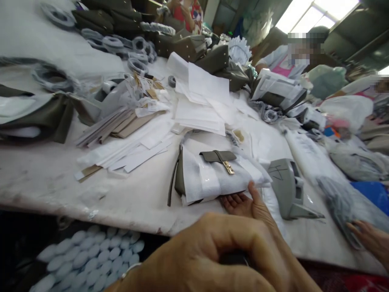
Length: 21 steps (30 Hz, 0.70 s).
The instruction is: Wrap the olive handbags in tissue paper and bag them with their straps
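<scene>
A handbag (pixel 218 178) in white wrapping sheet lies on the table, with an olive-grey flap, a gold clasp and a side strap showing. Clear tape or film shines on the wrapping. My right hand (pixel 243 205) is palm up at its lower right edge, fingers at the underside and thumb against the wrapping. Large in the foreground, my left hand (pixel 209 255) is curled closed; something dark shows between thumb and forefinger, too hidden to name. A grey tape dispenser (pixel 282 188) stands just right of the bag.
White paper sheets (pixel 200 105) and brown card strips (pixel 130 123) lie behind and left. Wrapped rings (pixel 114 44) and olive bags (pixel 209 61) pile up farther back. At the right, another person's hand (pixel 370 239) is by a plastic-wrapped bundle (pixel 337 207). The table's front edge (pixel 130 225) runs nearby.
</scene>
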Available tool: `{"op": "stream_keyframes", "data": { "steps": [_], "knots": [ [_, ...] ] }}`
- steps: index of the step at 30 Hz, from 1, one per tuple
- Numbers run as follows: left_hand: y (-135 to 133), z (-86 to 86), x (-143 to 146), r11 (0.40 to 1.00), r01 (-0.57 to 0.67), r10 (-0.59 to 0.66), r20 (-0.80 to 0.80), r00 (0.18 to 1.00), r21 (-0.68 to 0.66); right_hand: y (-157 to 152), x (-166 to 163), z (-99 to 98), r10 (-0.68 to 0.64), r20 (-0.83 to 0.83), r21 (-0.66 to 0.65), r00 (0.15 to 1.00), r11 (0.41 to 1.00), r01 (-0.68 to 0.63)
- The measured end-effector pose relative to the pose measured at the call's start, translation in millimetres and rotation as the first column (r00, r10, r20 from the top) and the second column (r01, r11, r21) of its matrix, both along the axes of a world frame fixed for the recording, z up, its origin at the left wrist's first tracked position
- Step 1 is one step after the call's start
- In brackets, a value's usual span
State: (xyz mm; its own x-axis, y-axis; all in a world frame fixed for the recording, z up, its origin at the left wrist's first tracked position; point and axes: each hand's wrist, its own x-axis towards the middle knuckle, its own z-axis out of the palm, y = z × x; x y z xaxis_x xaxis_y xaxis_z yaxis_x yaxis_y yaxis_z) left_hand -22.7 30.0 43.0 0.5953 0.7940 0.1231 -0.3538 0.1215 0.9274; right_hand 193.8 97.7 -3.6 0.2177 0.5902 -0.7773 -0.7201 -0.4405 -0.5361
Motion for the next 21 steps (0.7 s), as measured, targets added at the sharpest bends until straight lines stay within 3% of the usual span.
{"op": "stream_keyframes", "data": {
  "steps": [1, 3, 5, 7, 13, 17, 19, 21],
  "knots": [
    [11.8, -1.0, -8.1, 1.0, -0.023, 0.023, -0.016, 1.0, -0.012, 1.7, -3.6, 2.9, -0.003, 0.012, -0.006, 1.0, 1.0, 0.004],
    [27.8, -7.6, -22.9, 0.981, -0.193, 0.193, -0.138, 0.971, 0.012, 4.5, -9.7, 8.4, -0.001, 0.032, -0.008, 0.999, 1.0, 0.001],
    [35.8, -17.0, -34.1, 0.907, -0.408, 0.421, -0.317, 0.85, 0.109, 6.4, -13.5, 11.7, 0.006, 0.043, -0.009, 0.999, 1.0, -0.006],
    [40.1, -23.7, -41.0, 0.831, -0.51, 0.552, -0.439, 0.709, 0.222, 7.5, -15.7, 12.4, 0.003, 0.052, -0.007, 0.999, 1.0, -0.003],
    [54.7, -21.0, -47.8, 0.684, -0.48, 0.729, -0.49, 0.478, 0.549, 0.5, -23.6, 8.6, -0.038, 0.064, 0.0, 0.997, 0.999, 0.038],
    [61.5, -42.3, -51.8, 0.577, -0.542, 0.812, -0.498, 0.303, 0.611, -16.6, -25.7, 6.9, -0.056, 0.04, 0.067, 0.998, 0.996, 0.053],
    [61.6, -62.2, -52.8, 0.58, -0.612, 0.797, -0.529, 0.291, 0.537, -28.3, -22.6, 5.9, -0.057, 0.036, 0.094, 0.998, 0.994, 0.054],
    [59.1, -80.3, -52.2, 0.636, -0.673, 0.743, -0.537, 0.401, 0.378, -40.6, -18.2, 4.8, -0.055, 0.035, 0.122, 0.998, 0.991, 0.05]
  ]
}}
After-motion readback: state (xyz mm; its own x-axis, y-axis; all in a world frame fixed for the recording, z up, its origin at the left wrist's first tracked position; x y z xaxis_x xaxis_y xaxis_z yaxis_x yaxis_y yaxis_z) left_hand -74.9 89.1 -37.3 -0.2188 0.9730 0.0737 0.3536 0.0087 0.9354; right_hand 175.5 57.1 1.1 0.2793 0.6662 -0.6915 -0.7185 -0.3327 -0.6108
